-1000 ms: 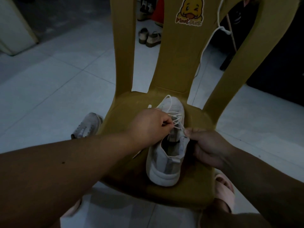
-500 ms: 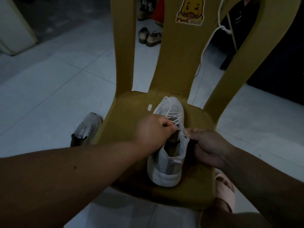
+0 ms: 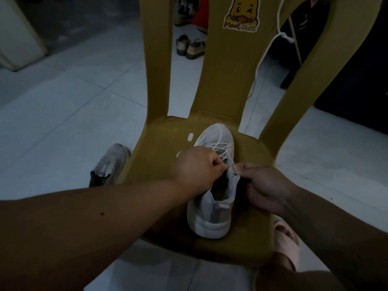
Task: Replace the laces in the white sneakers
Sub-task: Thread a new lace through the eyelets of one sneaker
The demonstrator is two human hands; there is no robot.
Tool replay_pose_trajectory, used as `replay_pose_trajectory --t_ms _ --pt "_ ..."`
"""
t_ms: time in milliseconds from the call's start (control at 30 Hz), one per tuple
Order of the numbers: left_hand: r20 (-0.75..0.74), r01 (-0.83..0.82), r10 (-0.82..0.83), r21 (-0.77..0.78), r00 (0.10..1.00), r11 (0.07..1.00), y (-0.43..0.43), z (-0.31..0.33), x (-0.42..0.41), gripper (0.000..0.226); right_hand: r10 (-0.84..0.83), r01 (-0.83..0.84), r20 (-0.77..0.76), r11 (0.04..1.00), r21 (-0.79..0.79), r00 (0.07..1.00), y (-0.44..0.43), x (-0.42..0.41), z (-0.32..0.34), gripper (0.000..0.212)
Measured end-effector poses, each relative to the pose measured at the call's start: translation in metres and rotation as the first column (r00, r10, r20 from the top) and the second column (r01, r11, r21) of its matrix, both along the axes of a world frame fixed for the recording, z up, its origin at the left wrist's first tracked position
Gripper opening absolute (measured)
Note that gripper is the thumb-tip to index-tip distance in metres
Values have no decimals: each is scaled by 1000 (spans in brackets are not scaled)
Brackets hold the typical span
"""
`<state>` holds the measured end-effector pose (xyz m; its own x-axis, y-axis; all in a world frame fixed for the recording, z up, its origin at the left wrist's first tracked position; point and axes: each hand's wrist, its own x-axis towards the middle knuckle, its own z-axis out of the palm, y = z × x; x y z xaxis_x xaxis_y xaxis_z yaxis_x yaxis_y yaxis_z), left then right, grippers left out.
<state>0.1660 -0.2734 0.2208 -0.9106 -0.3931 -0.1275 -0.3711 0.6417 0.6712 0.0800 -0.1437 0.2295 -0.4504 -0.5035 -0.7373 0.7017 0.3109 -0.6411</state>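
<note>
- While the floor sneaker [image 3: 109, 162] lies untouched left of the chair [image 3: 159, 148], the work goes on up on the seat.
- The left hand [image 3: 195, 169], fingers curled, pinches the lace [image 3: 218, 145] at the top eyelets. Over the last second it has crept right, so its fingertips now almost meet the right thumb.
- The seat sneaker [image 3: 212, 219] stands toe toward the chair back, its lace crossed up most of the front. I judge this 1 close to its last eyelets.
- The duck sticker [image 3: 241, 15] carries lettering too blurred to read.
- The right hand [image 3: 266, 190] pinches the collar edge, steadying the shoe.
- A white cord [image 3: 264, 53] hangs over the chair back, possibly the 2nd lace.
</note>
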Motion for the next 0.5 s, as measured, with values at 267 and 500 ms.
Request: replay_pose_trajectory --t_ms 267,500 --pt "-7 39 -39 -51 999 998 1 1 -5 23 136 -114 -210 987 112 968 3 0 7 17" --pt "80 122 -108 -200 991 972 -3 6 -11 23 257 -177 -373 956 234 892 5 -3 15 18"
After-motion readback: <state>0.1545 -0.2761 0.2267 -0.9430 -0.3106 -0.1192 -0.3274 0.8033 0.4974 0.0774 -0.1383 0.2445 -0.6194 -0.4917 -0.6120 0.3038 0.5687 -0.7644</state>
